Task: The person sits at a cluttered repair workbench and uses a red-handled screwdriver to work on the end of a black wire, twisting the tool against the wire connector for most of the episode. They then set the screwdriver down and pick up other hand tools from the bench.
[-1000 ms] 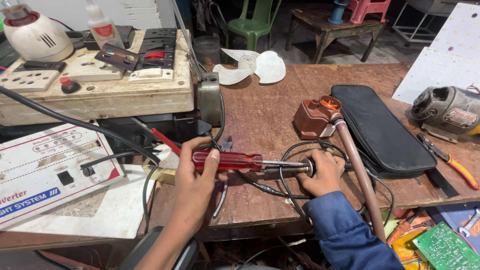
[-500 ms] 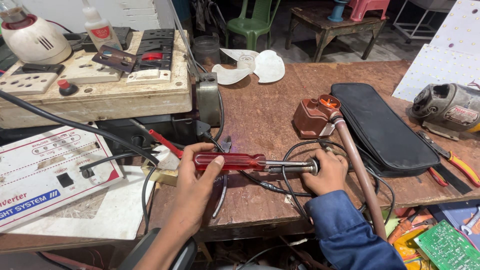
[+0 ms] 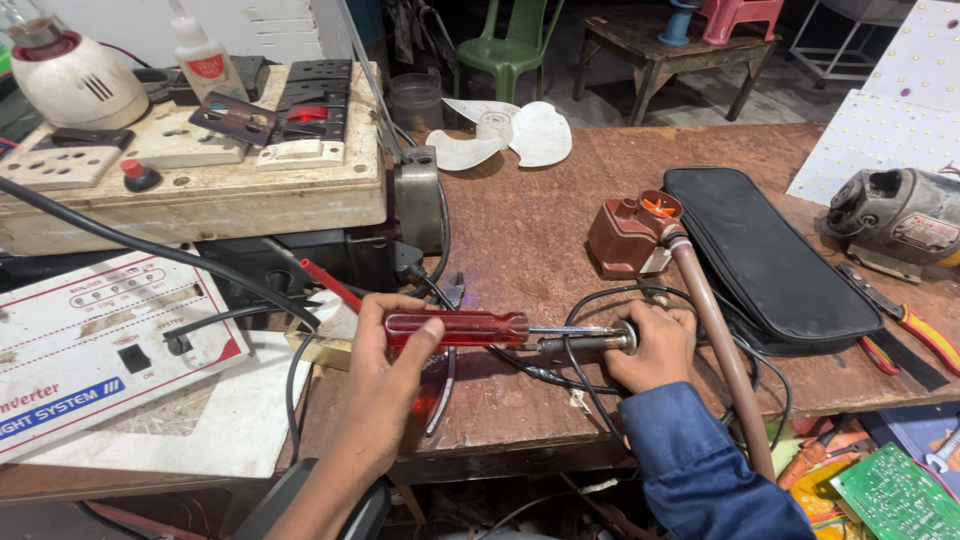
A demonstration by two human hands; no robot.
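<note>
Screwdriver point(image 3: 470, 328) in left hand point(image 3: 395, 370)

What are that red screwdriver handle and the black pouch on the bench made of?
The see-through red screwdriver handle in the left hand looks like glossy clear plastic, as light passes through it. The long black pouch seems matte fabric or soft leatherette; hard to tell.

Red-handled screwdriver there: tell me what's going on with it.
A person at a cluttered wooden workbench grips the red-handled screwdriver in the left hand, shaft horizontal. Its tip meets a small metal-tipped part that the right hand holds against the bench. Black wires loop under both hands. A black zip case lies alongside.
</note>
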